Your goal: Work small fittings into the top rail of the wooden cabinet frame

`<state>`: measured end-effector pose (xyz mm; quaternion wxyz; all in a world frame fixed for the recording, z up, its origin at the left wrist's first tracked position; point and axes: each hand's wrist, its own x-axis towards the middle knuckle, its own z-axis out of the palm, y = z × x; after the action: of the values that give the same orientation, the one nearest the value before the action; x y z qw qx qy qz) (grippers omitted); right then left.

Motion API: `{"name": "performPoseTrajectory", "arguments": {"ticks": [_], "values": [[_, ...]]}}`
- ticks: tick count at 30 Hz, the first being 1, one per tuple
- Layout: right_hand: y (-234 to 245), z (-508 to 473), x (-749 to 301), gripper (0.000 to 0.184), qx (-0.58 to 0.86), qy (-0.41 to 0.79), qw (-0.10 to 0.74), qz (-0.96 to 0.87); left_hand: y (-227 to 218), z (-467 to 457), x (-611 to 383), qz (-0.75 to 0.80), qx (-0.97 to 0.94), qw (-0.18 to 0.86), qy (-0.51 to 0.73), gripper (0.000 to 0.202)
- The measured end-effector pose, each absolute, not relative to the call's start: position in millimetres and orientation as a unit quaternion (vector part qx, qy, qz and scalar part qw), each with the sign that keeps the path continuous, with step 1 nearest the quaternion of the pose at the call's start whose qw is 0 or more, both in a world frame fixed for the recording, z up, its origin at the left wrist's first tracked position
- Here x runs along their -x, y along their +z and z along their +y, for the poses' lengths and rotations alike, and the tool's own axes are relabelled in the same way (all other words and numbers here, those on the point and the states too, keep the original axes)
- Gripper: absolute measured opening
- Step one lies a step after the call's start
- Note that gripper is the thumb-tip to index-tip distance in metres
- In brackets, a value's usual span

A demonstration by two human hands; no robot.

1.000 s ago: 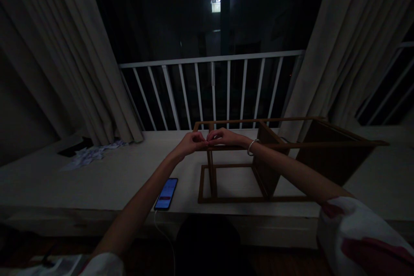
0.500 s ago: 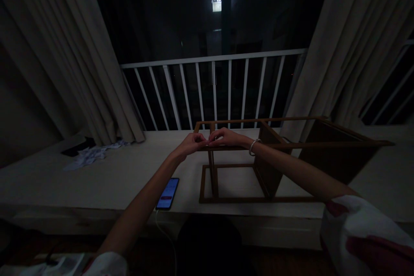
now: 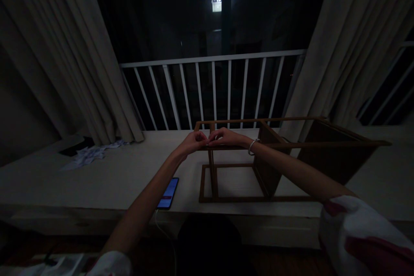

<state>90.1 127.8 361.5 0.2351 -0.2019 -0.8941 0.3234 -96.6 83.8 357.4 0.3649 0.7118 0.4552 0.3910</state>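
A brown wooden frame shelf (image 3: pixel 291 144) lies on its side on a pale ledge (image 3: pixel 106 177) in a dim room. My left hand (image 3: pixel 191 142) and my right hand (image 3: pixel 225 137) meet at the frame's upper front corner, fingertips pinched together on the top rail near its upright post. The light is too low to show whether a small part sits between the fingers. A silver bangle (image 3: pixel 252 147) circles my right wrist.
A lit phone (image 3: pixel 167 192) with a cable lies on the ledge below my left forearm. Crumpled papers (image 3: pixel 87 155) sit at the far left. Curtains (image 3: pixel 64 60) hang on both sides of a dark window with a white railing (image 3: pixel 213 86).
Both hands stay pinched at the same frame corner; only the view has shifted slightly.
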Motion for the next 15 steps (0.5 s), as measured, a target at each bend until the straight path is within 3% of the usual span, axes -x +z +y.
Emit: {"name": "performPoseTrajectory", "arguments": {"ticks": [15], "values": [[359.2, 130.5, -88.0, 0.035, 0.195, 0.300, 0.232, -0.905, 354.7, 86.6, 97.5, 0.436, -0.722, 0.368, 0.392, 0.035]]}}
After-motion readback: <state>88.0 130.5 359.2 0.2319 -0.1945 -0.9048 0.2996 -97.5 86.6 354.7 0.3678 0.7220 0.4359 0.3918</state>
